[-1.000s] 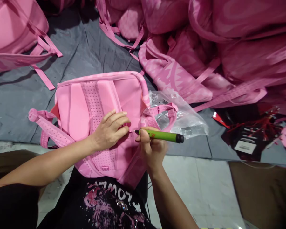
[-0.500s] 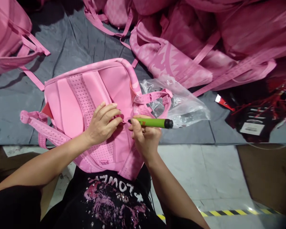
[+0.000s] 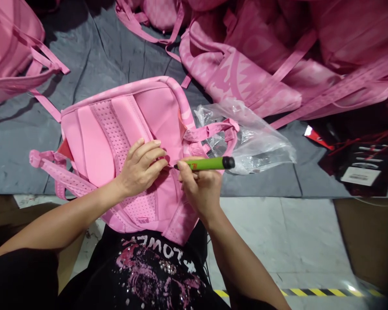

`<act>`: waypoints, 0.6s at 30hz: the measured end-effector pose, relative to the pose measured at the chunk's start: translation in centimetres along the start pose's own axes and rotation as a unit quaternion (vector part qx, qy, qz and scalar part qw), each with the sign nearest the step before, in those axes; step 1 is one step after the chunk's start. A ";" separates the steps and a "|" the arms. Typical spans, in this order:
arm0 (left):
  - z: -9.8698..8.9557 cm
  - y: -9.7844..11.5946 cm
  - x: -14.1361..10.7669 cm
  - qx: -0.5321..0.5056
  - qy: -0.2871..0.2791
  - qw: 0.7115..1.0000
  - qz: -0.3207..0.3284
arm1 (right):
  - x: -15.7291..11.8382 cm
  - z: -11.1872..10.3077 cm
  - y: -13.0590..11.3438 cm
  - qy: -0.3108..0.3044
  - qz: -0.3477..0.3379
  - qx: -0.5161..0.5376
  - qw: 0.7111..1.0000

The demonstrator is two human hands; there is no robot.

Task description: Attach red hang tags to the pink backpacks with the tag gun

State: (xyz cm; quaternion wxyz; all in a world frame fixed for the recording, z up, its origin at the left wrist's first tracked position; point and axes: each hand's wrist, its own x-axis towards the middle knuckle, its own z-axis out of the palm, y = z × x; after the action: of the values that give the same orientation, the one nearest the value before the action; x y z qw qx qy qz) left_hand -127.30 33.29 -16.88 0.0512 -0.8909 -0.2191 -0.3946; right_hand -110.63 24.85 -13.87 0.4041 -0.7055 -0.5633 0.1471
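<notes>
One pink bag (image 3: pixel 95 148), back panel up, lying tilted at the near edge of the surface (image 3: pixel 19 159), its lower end extending past that edge to the black shirt (image 3: pixel 155 275); perforated band down the panel, small orange-red pieces at both sides. One left hand (image 3: pixel 142 168), laid on the panel, fingers bent and close together, their tips beside the pen's point; whether they pinch the fabric cannot be told. One right hand (image 3: pixel 202 189), fingers clenched around a green pen (image 3: pixel 208 164), black at its rear end, dark tip directed left at the panel just beside the left fingertips; contact of tip and fabric too small to confirm. One left strap (image 3: pixel 73 176), perforated, its knobbed end out over the surface. One right strap (image 3: pixel 224 127), looped, overlapping a crumpled clear wrap (image 3: pixel 265 148) on the surface. One pile (image 3: pixel 261 56) of pink bags, patterned, straps loose, beyond the wrap. One second bag (image 3: pixel 11 38), pink, at the far left, partly out of view. One group of black tags (image 3: pixel 352 168) with red cords and a white label (image 3: pixel 361 175), right of the wrap. Below: pale floor (image 3: pixel 265 232), crossed by yellow-and-black tape (image 3: pixel 317 292).
</notes>
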 end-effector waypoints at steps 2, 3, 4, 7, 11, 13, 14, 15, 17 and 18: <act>-0.2 -0.2 0.2 0.010 -0.006 1.000 0.007 | 0.1 0.0 0.0 0.001 0.004 0.006 1.000; -0.3 -0.3 0.4 0.014 -0.016 1.000 0.013 | 0.2 0.0 0.0 0.001 0.007 0.010 1.000; -0.5 -0.5 0.6 0.014 -0.032 0.999 0.018 | 0.2 0.0 0.0 0.002 0.013 0.015 1.000; -0.9 -1.2 1.5 -0.006 -0.089 0.996 0.030 | -0.1 -0.3 0.4 0.013 0.063 0.059 0.996; -0.9 -1.8 1.8 -0.009 -0.085 0.996 0.036 | -0.7 -0.4 1.1 0.035 0.143 0.225 0.963; -0.7 -1.7 1.5 0.001 -0.062 0.997 0.036 | -0.8 -0.2 1.3 0.033 0.147 0.282 0.948; -0.7 -1.6 1.2 0.005 -0.049 0.998 0.037 | -0.8 0.0 1.3 0.029 0.139 0.290 0.946; -0.6 -1.5 1.0 0.008 -0.038 0.999 0.038 | -0.8 0.1 1.3 0.026 0.127 0.288 0.949; -0.5 -1.3 0.5 0.016 -0.023 0.999 0.044 | -0.7 0.1 1.2 0.008 0.091 0.263 0.961; -0.5 -1.2 0.4 0.019 -0.017 0.999 0.047 | -0.6 0.0 1.2 -0.008 0.076 0.249 0.965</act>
State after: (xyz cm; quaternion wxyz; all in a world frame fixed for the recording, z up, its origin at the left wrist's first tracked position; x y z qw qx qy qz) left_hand -127.93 34.40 -16.42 0.0827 -0.9055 -0.1854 -0.3726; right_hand -110.03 24.24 -14.93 0.5506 -0.6219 -0.4569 0.3183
